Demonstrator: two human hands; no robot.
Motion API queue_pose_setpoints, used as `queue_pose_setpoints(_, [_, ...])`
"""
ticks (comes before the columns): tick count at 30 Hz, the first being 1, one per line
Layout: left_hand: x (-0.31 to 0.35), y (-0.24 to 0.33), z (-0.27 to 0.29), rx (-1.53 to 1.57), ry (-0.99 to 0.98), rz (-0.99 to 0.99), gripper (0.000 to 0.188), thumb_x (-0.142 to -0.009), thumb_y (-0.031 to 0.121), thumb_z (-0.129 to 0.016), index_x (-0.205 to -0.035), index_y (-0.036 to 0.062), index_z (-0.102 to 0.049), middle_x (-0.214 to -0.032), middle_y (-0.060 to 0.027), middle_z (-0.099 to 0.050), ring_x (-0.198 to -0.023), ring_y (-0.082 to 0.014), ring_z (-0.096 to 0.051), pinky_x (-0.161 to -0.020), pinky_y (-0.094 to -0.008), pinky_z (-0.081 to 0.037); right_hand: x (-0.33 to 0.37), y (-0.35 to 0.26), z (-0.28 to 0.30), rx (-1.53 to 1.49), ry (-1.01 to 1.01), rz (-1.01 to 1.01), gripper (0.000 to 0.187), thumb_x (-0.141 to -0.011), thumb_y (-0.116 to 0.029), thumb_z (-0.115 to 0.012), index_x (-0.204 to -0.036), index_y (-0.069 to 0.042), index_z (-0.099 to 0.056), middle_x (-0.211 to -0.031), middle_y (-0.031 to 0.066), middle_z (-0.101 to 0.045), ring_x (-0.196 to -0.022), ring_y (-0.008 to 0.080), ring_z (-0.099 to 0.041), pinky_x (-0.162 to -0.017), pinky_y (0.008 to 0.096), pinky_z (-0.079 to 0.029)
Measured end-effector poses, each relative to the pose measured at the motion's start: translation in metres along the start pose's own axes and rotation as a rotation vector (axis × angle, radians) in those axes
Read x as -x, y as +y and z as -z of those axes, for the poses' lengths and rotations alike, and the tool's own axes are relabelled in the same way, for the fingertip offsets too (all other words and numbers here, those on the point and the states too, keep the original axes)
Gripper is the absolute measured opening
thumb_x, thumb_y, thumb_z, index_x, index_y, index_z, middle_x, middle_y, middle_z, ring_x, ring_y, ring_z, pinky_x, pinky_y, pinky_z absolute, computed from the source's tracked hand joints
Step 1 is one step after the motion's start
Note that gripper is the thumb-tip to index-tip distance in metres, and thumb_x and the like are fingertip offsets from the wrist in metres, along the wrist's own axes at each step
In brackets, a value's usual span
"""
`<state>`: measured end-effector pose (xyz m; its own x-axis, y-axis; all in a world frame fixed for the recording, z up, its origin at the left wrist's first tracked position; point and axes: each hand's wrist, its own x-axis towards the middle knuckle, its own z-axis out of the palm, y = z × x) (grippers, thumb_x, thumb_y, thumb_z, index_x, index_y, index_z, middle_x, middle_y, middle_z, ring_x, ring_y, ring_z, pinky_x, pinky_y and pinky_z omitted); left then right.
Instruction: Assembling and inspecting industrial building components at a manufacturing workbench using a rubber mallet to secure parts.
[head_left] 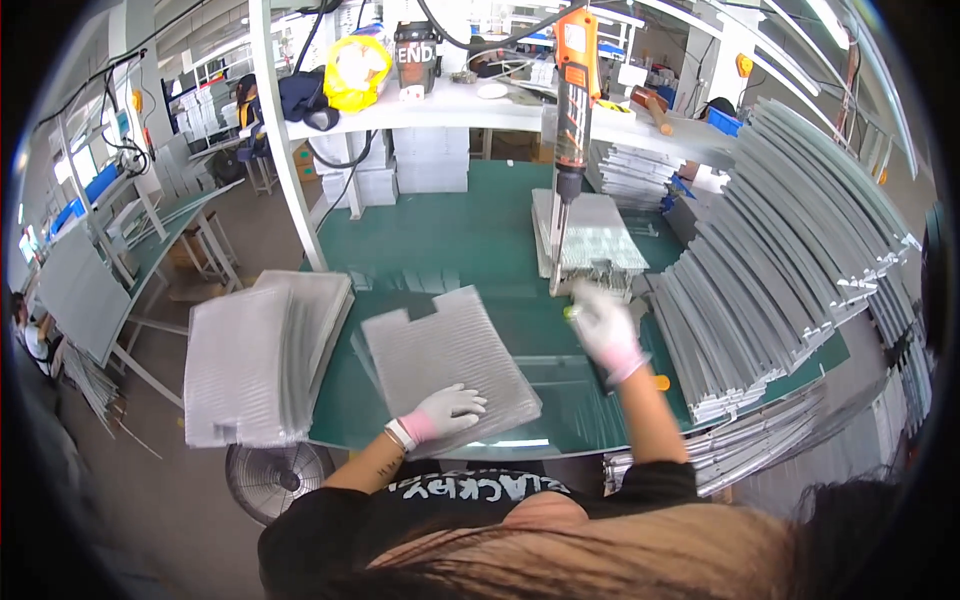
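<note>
My left hand [447, 411], in a white glove with a pink cuff, lies with fingers stretched out on a grey ribbed panel [440, 350]. The panel has a notch in its far edge and rests at an angle on the green tabletop. Out to the right, my gloved right hand [606, 328] is smeared by motion, just in front of a stack of pale strips [600, 248]. A small green bit [570, 313] shows at its fingers; what it belongs to, and whether I hold it, I cannot make out.
An orange and black power screwdriver [573, 100] hangs above the table. Ribbed panels [245, 365] are stacked at the left edge. Long grey metal strips [780, 250] fan out in a tall row on the right. A white shelf [460, 115] with a yellow bag [357, 72] spans the back.
</note>
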<state>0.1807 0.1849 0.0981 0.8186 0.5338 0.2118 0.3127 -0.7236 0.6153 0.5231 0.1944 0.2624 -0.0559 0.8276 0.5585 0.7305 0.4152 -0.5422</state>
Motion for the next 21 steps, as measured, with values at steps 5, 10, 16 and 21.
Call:
queue_pose_setpoints(5, [0.061,0.057,0.005,0.519,-0.222,0.075,0.029,-0.103,0.023,-0.054,-0.115,0.0031,-0.071,-0.130,-0.0092,-0.068,-0.131,-0.0249,-0.056,-0.120,-0.0466,-0.029,0.187,-0.026,-0.091,-0.195,-0.368,-0.166,0.056,-0.092,-0.026,-0.066,-0.137,0.005,-0.053,-0.136,0.0259,-0.058,-0.130,0.0378,-0.053,-0.112,0.0433,-0.039])
queue_pose_setpoints(10, [0.162,0.079,0.011,0.564,0.781,0.526,0.027,-0.100,0.019,-0.058,-0.092,-0.0017,-0.073,-0.092,-0.0103,-0.075,-0.088,-0.0157,-0.068,-0.088,-0.0313,-0.052,0.269,-0.067,-0.070,-0.303,0.168,-0.549,0.028,-0.095,-0.011,-0.062,-0.116,0.007,-0.067,-0.101,0.0154,-0.074,-0.089,0.0207,-0.072,-0.079,0.0305,-0.056])
queue_pose_setpoints(16, [0.194,0.017,-0.014,0.867,0.360,0.978,0.066,-0.107,0.051,-0.038,-0.129,-0.0062,-0.062,-0.119,-0.0112,-0.070,-0.102,-0.0166,-0.067,-0.093,-0.0304,-0.051,0.288,-0.018,-0.089,-1.168,-0.328,-1.143,0.054,-0.104,-0.041,-0.052,-0.130,0.007,-0.057,-0.118,0.0156,-0.069,-0.101,0.0204,-0.068,-0.088,0.0358,-0.055])
queue_pose_setpoints(21, [0.185,0.086,0.012,0.866,0.493,0.599,0.047,-0.097,0.019,-0.066,-0.135,-0.0068,-0.054,-0.125,-0.0129,-0.066,-0.110,-0.0185,-0.064,-0.101,-0.0315,-0.048,0.236,-0.081,-0.073,-0.902,-0.277,-0.685,0.042,-0.093,-0.008,-0.068,-0.131,0.008,-0.057,-0.121,0.0122,-0.069,-0.108,0.0159,-0.065,-0.099,0.0310,-0.050])
